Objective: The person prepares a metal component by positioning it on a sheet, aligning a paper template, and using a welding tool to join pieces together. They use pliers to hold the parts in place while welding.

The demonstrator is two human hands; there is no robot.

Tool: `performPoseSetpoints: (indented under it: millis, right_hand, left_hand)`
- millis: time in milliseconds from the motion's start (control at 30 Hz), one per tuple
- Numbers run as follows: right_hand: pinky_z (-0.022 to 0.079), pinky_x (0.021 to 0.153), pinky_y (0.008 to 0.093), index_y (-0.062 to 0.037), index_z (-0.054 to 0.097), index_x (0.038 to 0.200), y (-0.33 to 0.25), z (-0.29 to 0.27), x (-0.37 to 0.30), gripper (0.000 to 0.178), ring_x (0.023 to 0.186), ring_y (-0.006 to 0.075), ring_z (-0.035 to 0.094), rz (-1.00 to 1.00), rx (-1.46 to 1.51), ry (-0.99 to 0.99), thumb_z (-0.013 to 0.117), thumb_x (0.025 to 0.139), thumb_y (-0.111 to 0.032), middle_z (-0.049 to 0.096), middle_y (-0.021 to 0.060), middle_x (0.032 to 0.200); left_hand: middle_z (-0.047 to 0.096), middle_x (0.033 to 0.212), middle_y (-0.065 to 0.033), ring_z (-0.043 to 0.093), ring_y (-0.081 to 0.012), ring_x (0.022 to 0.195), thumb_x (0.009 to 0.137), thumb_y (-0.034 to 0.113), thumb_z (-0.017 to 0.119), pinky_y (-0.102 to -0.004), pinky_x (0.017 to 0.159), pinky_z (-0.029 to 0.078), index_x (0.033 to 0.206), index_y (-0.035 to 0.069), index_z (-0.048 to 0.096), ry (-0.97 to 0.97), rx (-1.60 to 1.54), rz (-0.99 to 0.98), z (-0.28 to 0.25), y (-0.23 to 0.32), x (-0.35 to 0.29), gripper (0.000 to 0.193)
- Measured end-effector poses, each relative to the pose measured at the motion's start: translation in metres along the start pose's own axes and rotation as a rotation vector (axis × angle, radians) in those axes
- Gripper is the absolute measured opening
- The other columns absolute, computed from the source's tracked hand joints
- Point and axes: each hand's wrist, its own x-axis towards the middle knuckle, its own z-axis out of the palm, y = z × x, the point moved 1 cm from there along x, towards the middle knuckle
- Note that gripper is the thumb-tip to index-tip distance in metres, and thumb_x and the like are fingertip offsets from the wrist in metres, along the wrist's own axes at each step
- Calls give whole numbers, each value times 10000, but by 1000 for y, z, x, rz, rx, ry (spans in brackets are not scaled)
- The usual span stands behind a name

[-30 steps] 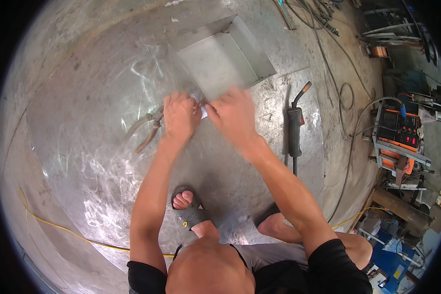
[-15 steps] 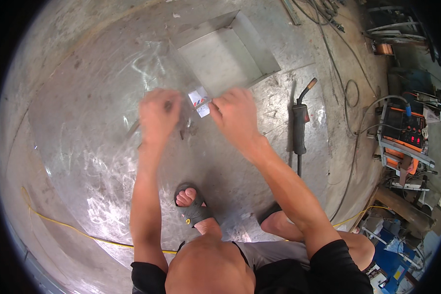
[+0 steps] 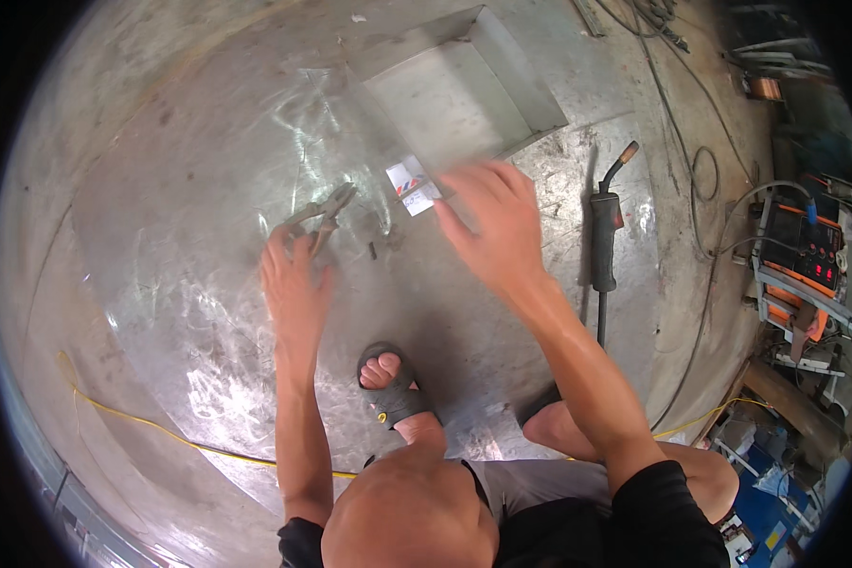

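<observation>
My left hand (image 3: 295, 279), fingers apart and a little blurred, is at the handles of a pair of pliers (image 3: 329, 210). The pliers lie on the metal floor sheet with their jaws pointing away from me. My right hand (image 3: 497, 222) is spread, thumb and fingers apart, beside a small white paper packet (image 3: 409, 178) with red and blue marks. Its fingertips are close to the packet's right edge; blur hides whether they touch. A thin dark strip crosses the packet. Between my hands lies a short dark piece (image 3: 372, 250).
Beyond my hands sits an open sheet-metal box (image 3: 516, 85). A welding torch (image 3: 605, 241) lies to the right, its cable running toward me. Further right stand an orange-and-black welding machine (image 3: 805, 251) and loose cables (image 3: 705, 170). A yellow cord (image 3: 161, 437) crosses behind my sandalled foot (image 3: 393, 388).
My left hand has drawn back toward me, uncovering the pliers' jaws. The right thumb and fingers, earlier pinched together by the packet, have spread. The whole view has shifted slightly.
</observation>
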Motion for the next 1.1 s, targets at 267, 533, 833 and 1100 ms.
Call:
performPoseSetpoints:
  millis: [267,533,833,1100]
  right_hand:
    - [550,726,343,-29,745,1041,2,22,-90,223,796,217,727,680,364,-585,700,917,-209,762,122,894]
    - [540,726,325,11,728,1020,-27,67,-140,275,811,173,698,770,694,-712,687,958,-254,740,100,870]
    - [531,684,364,30,678,1103,-47,71,-149,342,771,202,685,755,820,-628,637,992,-291,721,136,865]
    - [528,629,354,60,655,1104,-39,50,-137,288,650,236,678,722,696,-682,634,971,-195,709,188,819]
  left_hand:
    - [543,1253,-168,529,-374,1159,753,84,751,-486,948,466,938,46,653,-184,85,78,-11,-14,9,213]
    - [652,1170,-141,680,-260,1029,830,23,688,-384,797,580,1112,-35,655,-684,-1143,-887,-11,-26,-80,290]
    - [655,1220,-191,694,-287,1079,1003,119,621,-427,912,626,1272,-43,569,-596,-1495,-889,-2,19,-88,319]
    - [707,1063,-143,722,-210,871,1051,245,596,-302,704,608,1264,-27,577,-589,-1309,-778,21,24,-97,346]
